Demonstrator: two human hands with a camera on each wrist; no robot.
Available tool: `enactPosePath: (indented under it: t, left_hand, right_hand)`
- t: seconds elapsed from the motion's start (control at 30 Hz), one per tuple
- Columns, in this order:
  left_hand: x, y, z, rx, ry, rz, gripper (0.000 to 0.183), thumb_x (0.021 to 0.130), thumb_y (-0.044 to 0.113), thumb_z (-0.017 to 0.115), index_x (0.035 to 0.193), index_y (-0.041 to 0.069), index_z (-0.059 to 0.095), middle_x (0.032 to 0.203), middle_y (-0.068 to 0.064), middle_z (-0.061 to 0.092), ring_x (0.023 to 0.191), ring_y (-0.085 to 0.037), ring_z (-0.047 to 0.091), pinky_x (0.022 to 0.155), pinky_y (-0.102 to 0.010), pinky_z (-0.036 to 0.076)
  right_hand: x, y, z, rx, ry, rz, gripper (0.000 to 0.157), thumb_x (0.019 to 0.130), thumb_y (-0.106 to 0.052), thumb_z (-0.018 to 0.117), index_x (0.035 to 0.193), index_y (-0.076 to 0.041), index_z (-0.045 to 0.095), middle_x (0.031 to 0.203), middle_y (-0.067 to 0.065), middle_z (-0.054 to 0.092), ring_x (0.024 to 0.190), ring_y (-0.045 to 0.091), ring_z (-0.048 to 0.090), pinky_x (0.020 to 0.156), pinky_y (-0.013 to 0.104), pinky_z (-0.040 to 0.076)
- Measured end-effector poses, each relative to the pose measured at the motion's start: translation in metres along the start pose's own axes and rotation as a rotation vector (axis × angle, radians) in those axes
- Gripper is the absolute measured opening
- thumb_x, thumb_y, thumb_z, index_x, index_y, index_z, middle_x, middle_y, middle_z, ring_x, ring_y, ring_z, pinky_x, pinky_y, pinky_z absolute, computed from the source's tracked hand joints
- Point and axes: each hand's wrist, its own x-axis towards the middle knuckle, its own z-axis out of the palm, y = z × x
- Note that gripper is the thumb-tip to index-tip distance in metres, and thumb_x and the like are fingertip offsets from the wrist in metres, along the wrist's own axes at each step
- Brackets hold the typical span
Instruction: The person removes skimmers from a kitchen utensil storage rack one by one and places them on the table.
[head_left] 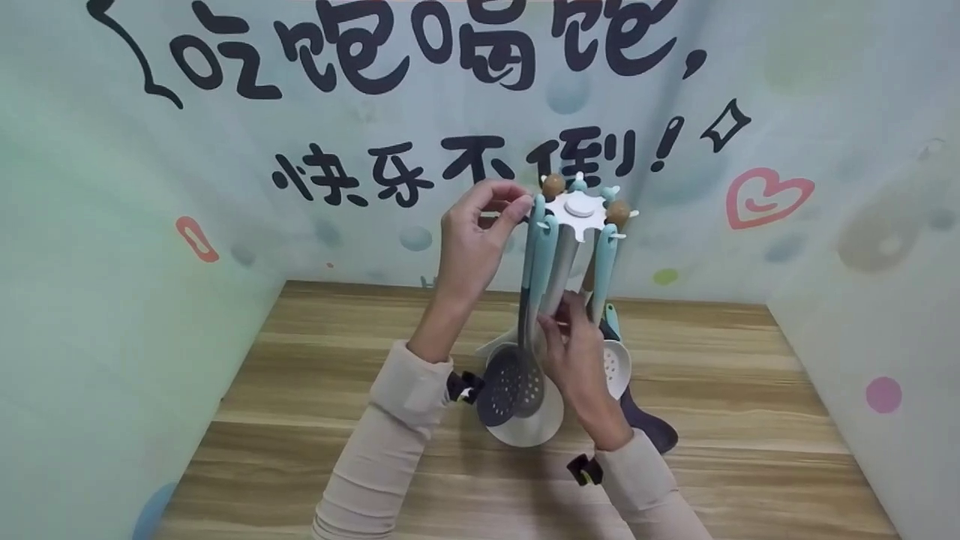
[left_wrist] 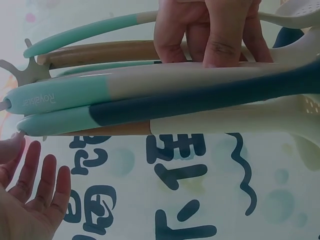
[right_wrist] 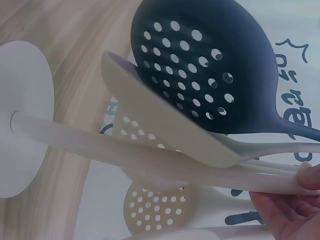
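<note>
A white utensil stand [head_left: 579, 214] with a notched top and round base is hung with several kitchen tools. My right hand [head_left: 577, 360] grips its pole [right_wrist: 100, 145] below the hanging handles. At the stand's left side, my left hand [head_left: 476, 232] pinches the turquoise handle end of a dark skimmer [head_left: 501, 386] between thumb and forefinger, beside a hook. The other left fingers spread away in the left wrist view. Next to the skimmer hangs a light slotted tool [head_left: 531, 390]. A white slotted spoon [head_left: 615, 367] and a dark-headed tool [head_left: 652, 427] hang at right.
The stand is over a wood-grain table [head_left: 315, 420]. Behind it hangs a pale printed backdrop [head_left: 375, 127] with black lettering and a red heart, reaching round both sides. The stand's white base [right_wrist: 25, 120] shows in the right wrist view.
</note>
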Motion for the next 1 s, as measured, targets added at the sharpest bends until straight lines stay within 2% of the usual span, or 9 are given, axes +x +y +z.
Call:
enactPosePath:
  t: [0.2,0.37,0.6,0.73,0.87,1.0]
  left_hand:
    - [0.001,0.003,0.001,0.016,-0.014,0.01,0.018,0.09,0.02,0.061,0.102,0.006,0.064,0.096,-0.004,0.065,0.086,-0.012,0.06,0.076,-0.029,0.051]
    - [-0.003,0.006,0.001,0.056,-0.001,0.021,0.02,0.091,0.02,0.061,0.106,0.007,0.062,0.096,-0.004,0.066,0.084,-0.011,0.06,0.072,-0.028,0.051]
    - [-0.026,0.012,0.005,0.072,0.042,0.078,0.021,0.093,0.013,0.054,0.111,0.002,0.053,0.099,-0.009,0.059,0.087,-0.014,0.058,0.073,-0.025,0.051]
    - [-0.04,0.011,0.01,0.083,0.008,0.113,0.023,0.092,0.01,0.053,0.112,0.0,0.051,0.099,-0.011,0.057,0.09,-0.015,0.057,0.075,-0.023,0.051]
    - [-0.053,0.008,0.015,0.174,-0.025,0.149,0.03,0.091,0.013,0.056,0.117,0.001,0.05,0.105,-0.009,0.055,0.094,-0.014,0.056,0.078,-0.02,0.051]
    - [-0.064,0.007,0.019,0.311,-0.02,0.173,0.035,0.091,0.016,0.057,0.122,0.001,0.049,0.107,-0.009,0.054,0.094,-0.013,0.056,0.078,-0.019,0.05]
  right_hand:
    - [-0.001,0.001,-0.002,-0.008,0.013,-0.029,0.032,0.095,-0.017,0.05,0.125,-0.006,0.045,0.107,0.018,0.059,0.098,0.027,0.064,0.082,0.038,0.054]
    - [-0.002,0.002,-0.002,-0.012,-0.001,-0.016,0.033,0.096,-0.015,0.049,0.127,-0.007,0.043,0.11,0.016,0.058,0.1,0.025,0.063,0.084,0.038,0.053]
    - [-0.003,0.003,-0.002,-0.021,-0.008,-0.027,0.033,0.096,-0.015,0.049,0.127,-0.006,0.043,0.112,0.016,0.059,0.1,0.025,0.063,0.084,0.037,0.053]
    - [-0.003,0.002,-0.002,-0.025,-0.001,-0.03,0.034,0.096,-0.014,0.05,0.128,-0.006,0.043,0.112,0.016,0.06,0.1,0.025,0.064,0.084,0.037,0.053]
    - [-0.003,0.002,-0.003,-0.042,0.004,-0.028,0.035,0.096,-0.014,0.05,0.129,-0.006,0.043,0.112,0.016,0.06,0.1,0.024,0.064,0.084,0.037,0.053]
    - [-0.003,0.002,-0.003,-0.051,0.006,-0.037,0.035,0.096,-0.013,0.05,0.129,-0.006,0.044,0.112,0.016,0.06,0.1,0.024,0.064,0.084,0.036,0.053]
